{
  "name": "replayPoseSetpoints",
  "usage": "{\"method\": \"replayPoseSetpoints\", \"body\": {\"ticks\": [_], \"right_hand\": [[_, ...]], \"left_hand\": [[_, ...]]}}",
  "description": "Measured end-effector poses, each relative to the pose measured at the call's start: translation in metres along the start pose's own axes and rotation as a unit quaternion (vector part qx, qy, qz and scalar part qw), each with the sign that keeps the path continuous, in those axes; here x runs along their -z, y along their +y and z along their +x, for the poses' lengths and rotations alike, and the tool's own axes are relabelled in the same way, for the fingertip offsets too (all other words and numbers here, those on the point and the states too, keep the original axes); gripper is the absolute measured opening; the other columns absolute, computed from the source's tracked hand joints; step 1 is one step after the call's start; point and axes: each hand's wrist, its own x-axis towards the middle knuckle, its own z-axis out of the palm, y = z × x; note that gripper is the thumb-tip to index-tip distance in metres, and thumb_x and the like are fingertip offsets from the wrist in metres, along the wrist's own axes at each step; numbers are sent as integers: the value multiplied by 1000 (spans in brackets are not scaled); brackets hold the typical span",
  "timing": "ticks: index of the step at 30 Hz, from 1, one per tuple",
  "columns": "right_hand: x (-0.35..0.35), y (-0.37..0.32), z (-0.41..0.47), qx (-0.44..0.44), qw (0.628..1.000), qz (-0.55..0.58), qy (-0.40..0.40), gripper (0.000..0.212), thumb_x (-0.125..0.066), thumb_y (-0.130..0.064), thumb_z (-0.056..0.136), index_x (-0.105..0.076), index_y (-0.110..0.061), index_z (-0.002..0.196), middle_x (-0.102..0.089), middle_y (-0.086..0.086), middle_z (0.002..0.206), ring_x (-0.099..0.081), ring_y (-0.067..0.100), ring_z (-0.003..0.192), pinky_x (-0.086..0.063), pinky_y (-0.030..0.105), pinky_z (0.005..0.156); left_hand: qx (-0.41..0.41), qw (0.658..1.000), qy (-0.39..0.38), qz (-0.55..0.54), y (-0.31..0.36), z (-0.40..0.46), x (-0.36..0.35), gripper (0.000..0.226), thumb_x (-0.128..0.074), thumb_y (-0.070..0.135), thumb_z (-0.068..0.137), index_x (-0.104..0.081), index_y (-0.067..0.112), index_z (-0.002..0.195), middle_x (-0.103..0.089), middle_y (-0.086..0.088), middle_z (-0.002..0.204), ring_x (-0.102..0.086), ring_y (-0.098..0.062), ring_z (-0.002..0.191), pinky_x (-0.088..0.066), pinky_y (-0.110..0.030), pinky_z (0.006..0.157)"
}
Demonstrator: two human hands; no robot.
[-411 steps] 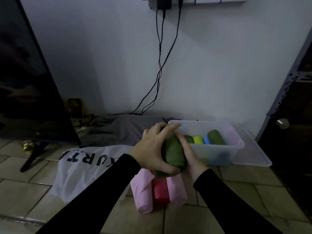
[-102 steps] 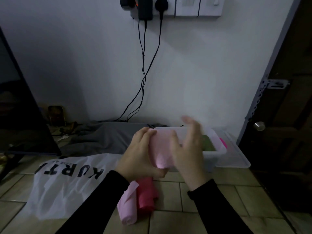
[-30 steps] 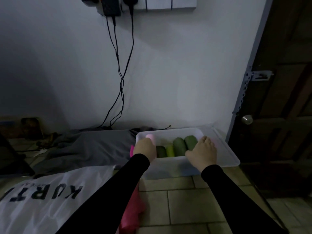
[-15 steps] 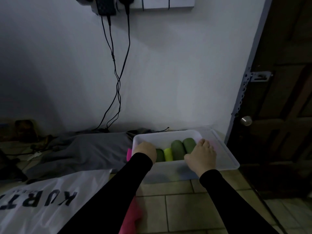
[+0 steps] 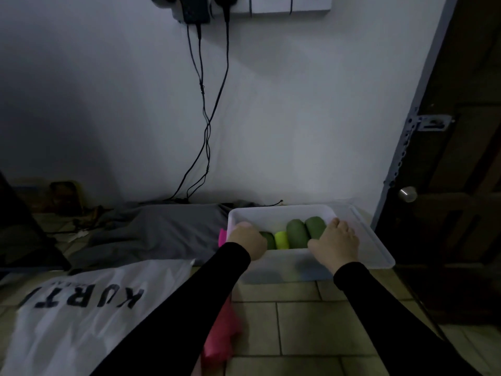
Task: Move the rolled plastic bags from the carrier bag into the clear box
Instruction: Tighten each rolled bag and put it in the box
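At 12 o'clock above me, wall sockets (image 5: 245, 5) with a black charger (image 5: 195, 9) plugged in; two black cables (image 5: 206, 104) hang down the white wall (image 5: 298, 118) to the floor. Grey cloth (image 5: 162, 229) lies at 10 o'clock. Dark wooden door (image 5: 461, 158) at 2 o'clock, with round knob (image 5: 407, 194) and metal latch (image 5: 431, 123). Beige floor tiles (image 5: 303, 324) under me. Dark panel (image 5: 24, 240) at 9 o'clock.

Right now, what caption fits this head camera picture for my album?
Both hands, left hand and right hand, reach into the clear box of green rolled bags.
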Motion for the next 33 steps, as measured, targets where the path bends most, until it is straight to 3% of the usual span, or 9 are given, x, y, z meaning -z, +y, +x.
{"method": "replayPoseSetpoints", "body": {"ticks": [5,7,9,12,17,21,24,28,33], "right_hand": [[-4,-19,-33,182,975,-22,124,58,-54,-30,81,-47,-10,135,-39,14,146,-35,35,133,-32,48,105],[-15,-35,-60,280,941,65,179,45,-54,-26,73,-64,-8,114,-61,15,119,-56,37,108,-47,45,90],[-26,-56,-94,317,929,161,105,30,-56,-25,76,-68,-12,100,-67,10,97,-62,32,91,-53,40,77],[-41,-83,-139,284,936,183,-100,17,-59,-28,83,-67,-15,88,-70,6,87,-64,25,86,-50,34,74],[-65,-108,-176,258,914,142,-281,22,-54,-32,85,-61,-15,73,-62,7,75,-62,24,78,-37,24,60],[-64,-120,-183,251,922,119,-270,35,-52,-29,89,-40,-21,57,-68,18,99,-63,30,95,-33,23,64],[-61,-125,-182,260,924,97,-263,41,-52,-27,90,-32,-24,55,-68,16,95,-62,29,100,-42,26,86],[-65,-123,-177,226,923,121,-287,30,-53,-26,90,-45,-23,61,-68,14,97,-62,28,99,-34,22,66],[-65,-118,-170,132,912,259,-288,33,-48,-40,94,-65,-12,98,-67,14,107,-61,28,98,-45,31,81]], "left_hand": [[-131,986,105,23,-38,-30,8,38,-49,32,93,-61,8,120,-56,-14,119,-52,-33,111,-44,-35,93],[-163,980,104,54,-64,-47,11,48,-51,45,87,-59,21,128,-52,-7,121,-48,-29,111,-41,-38,97],[-168,979,69,91,-92,-69,18,70,-44,68,71,-52,35,133,-50,0,121,-48,-26,111,-42,-40,98],[-154,971,-8,181,-126,-102,18,100,-53,83,55,-29,42,143,-39,4,135,-40,-24,123,-38,-41,104],[-87,969,-113,203,-151,-142,3,139,-74,79,42,3,38,150,-11,1,158,-13,-26,144,-19,-47,117],[-111,953,-122,253,-156,-138,-16,138,-79,70,46,5,34,150,-7,2,158,-5,-28,146,-14,-55,115],[-125,949,-118,265,-154,-132,-20,129,-81,66,47,-8,32,148,-17,0,155,-13,-28,144,-16,-54,115],[-133,955,-105,243,-153,-124,-20,120,-75,69,50,-13,35,146,-33,-3,144,-29,-27,131,-24,-45,112],[-153,977,14,144,-155,-126,-9,115,-60,80,55,-4,40,147,-36,1,139,-32,-24,130,-28,-41,106]]}}
